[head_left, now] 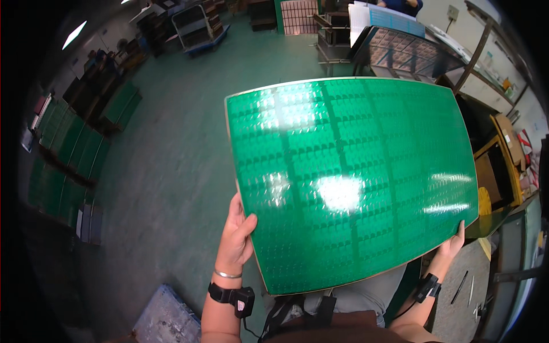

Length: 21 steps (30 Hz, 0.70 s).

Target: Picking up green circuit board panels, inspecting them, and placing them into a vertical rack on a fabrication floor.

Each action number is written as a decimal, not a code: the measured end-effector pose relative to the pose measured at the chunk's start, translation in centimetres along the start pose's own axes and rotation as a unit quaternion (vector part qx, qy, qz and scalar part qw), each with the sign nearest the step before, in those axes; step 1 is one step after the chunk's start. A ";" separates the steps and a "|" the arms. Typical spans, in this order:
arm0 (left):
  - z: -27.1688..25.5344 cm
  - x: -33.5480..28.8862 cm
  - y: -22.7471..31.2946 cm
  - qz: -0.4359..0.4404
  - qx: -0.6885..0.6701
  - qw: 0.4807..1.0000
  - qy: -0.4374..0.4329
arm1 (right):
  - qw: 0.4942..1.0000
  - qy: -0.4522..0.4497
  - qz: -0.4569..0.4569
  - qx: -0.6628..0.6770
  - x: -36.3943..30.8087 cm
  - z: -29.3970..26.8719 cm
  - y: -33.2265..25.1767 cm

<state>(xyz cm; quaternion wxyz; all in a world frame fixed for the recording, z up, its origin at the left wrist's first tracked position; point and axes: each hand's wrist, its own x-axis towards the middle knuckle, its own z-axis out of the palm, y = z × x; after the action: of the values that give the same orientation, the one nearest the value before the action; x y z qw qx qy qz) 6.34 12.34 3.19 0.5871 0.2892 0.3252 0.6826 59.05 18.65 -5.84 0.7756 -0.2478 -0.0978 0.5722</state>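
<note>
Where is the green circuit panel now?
The green circuit panel is centre-right in the head view, held at its edges by the left hand and right hand.

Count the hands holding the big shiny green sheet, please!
2. The left hand grips the left edge of the green sheet; the right hand holds its lower edge near the right corner. Some fingers are hidden.

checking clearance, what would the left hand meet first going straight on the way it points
Probably the green panel; the left hand points along the panel's left edge, though depth is unclear.
</note>
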 end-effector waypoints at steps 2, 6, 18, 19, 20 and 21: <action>-1.2 -0.7 -0.4 0.017 0.015 1.000 0.007 | 1.000 -0.021 0.009 0.015 -0.9 1.4 0.9; -3.2 -1.9 -1.1 0.032 -0.022 0.999 0.034 | 0.996 -0.086 -0.002 0.031 -1.8 1.5 2.0; -10.4 -4.1 -1.7 0.116 0.025 0.976 0.184 | 0.980 -0.147 -0.002 -0.135 -5.5 7.3 4.7; -11.3 -4.4 -1.7 0.131 0.052 0.968 0.209 | 0.977 -0.160 0.015 -0.139 -6.0 8.2 4.9; -12.6 -5.1 -1.4 0.129 0.054 0.970 0.201 | 0.978 -0.156 0.008 -0.137 -6.1 8.5 5.3; -14.0 -5.5 -1.4 0.138 0.107 0.960 0.217 | 0.973 -0.167 0.044 -0.152 -6.3 8.8 5.4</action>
<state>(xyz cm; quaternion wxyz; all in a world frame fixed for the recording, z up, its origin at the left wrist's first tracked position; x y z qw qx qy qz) -2.91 5.57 -6.68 0.3684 0.2375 0.4731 0.7642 48.63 16.35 -0.19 0.6753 -0.2678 -0.3008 0.6179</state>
